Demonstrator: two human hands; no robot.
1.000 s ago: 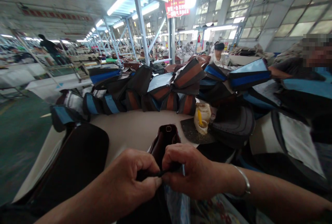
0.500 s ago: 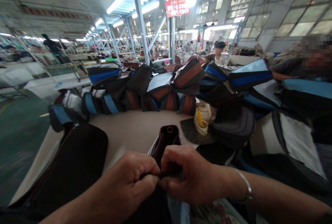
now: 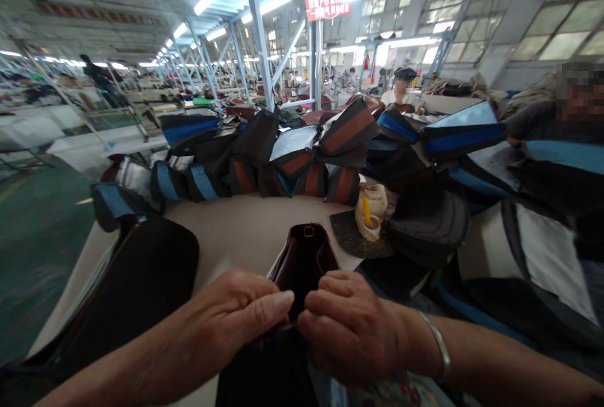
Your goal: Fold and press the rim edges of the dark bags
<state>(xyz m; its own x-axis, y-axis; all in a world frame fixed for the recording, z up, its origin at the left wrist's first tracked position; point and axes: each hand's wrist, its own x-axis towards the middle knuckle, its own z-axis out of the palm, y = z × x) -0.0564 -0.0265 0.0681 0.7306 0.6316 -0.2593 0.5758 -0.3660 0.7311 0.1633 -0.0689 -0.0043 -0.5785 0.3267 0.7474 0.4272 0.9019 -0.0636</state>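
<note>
A dark brown handbag (image 3: 302, 256) stands on the pale worktable with its mouth open towards me and a small metal ring at its far end. My left hand (image 3: 240, 306) is closed on its near edge, thumb laid on top. Beside it, my right hand (image 3: 349, 325) grips the same edge with curled fingers. Its fingertips are hidden. Below both hands hangs a black flap (image 3: 267, 369); where it joins the bag is covered by my hands.
To the left lies a large black bag piece (image 3: 155, 275). A stained jar (image 3: 370, 206) with a yellow handle stands on a dark mat (image 3: 342, 234). Bag bodies with blue and brown stripes (image 3: 314, 180) line the table's back. Co-workers sit beyond.
My hands have shifted from pinching close together to gripping the edge slightly apart. The bag's mouth is wider and more of its inside shows. The camera view has moved slightly.
</note>
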